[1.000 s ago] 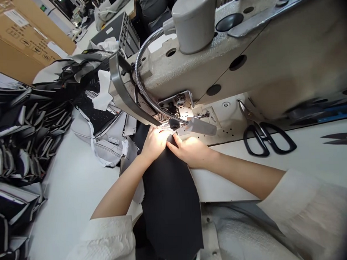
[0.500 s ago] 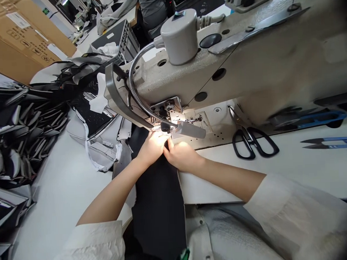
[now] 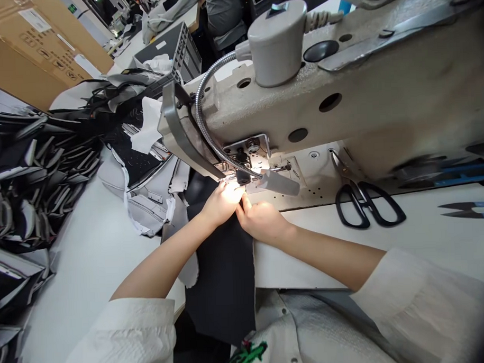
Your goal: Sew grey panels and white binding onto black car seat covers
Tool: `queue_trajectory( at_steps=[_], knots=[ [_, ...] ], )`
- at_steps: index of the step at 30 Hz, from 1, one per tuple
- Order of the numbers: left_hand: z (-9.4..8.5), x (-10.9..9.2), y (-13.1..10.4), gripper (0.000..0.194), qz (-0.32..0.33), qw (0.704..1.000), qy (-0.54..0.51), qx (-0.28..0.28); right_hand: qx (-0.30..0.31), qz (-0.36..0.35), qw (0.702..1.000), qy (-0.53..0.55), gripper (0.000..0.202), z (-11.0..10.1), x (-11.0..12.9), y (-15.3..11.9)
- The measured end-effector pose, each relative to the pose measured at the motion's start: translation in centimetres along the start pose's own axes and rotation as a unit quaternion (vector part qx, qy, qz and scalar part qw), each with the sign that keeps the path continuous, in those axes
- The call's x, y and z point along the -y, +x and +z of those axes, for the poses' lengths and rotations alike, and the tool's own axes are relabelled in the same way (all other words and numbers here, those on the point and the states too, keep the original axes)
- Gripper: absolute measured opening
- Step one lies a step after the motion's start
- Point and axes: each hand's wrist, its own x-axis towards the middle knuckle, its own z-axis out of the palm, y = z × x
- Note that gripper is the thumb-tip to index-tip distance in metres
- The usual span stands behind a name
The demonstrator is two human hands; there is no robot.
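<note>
A long black fabric piece [image 3: 221, 277] runs from the sewing machine [image 3: 219, 111] down over the table's front edge. My left hand [image 3: 223, 203] is closed at the fabric's edge, its fingertips bright under the lamp beside the presser foot. Close by on the right, my right hand [image 3: 261, 219] pinches the same fabric between thumb and forefinger. The needle area [image 3: 244, 171] lies just beyond my fingers, partly hidden by the lamp head [image 3: 280, 183]. A grey fabric part [image 3: 189, 270] shows beneath the black piece on the left.
Black-handled scissors [image 3: 364, 203] lie right of the needle area, with thread snips [image 3: 471, 210] farther right. Sewn grey-and-black parts [image 3: 147, 203] sit left of the machine. Stacked pieces [image 3: 31, 183] fill the far left, near a cardboard box [image 3: 42, 45] and a grey crate [image 3: 177, 51].
The view has shifted, so the machine sits farther right. The black fabric has advanced toward the needle, and its lower end is higher. Both hands keep their grip.
</note>
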Motion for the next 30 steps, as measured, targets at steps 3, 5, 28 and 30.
queue_trajectory(
  at_steps=[3, 5, 28, 30],
  knots=[
    [0.0, -0.1, 0.2, 0.024, -0.005, 1.0, -0.004, 0.012, 0.003, 0.014, 1.0, 0.024, 0.049, 0.0, -0.2, -0.1],
    [-0.7, 0.0, 0.0, 0.022, 0.0, 1.0, -0.011, 0.027, 0.005, 0.016, 0.999, 0.034, 0.049, -0.1, -0.8, -0.7],
    [-22.4, 6.3, -14.1, 0.033, -0.492, 0.843, 0.135, 0.17, 0.007, 0.162, 0.963, 0.216, 0.052, 1.0, 2.2, 10.8],
    [-24.4, 0.5, -17.0, 0.038, -0.472, 0.823, 0.174, 0.263, 0.02, 0.163, 0.955, 0.247, 0.049, 1.0, 2.2, 11.2]
  ],
)
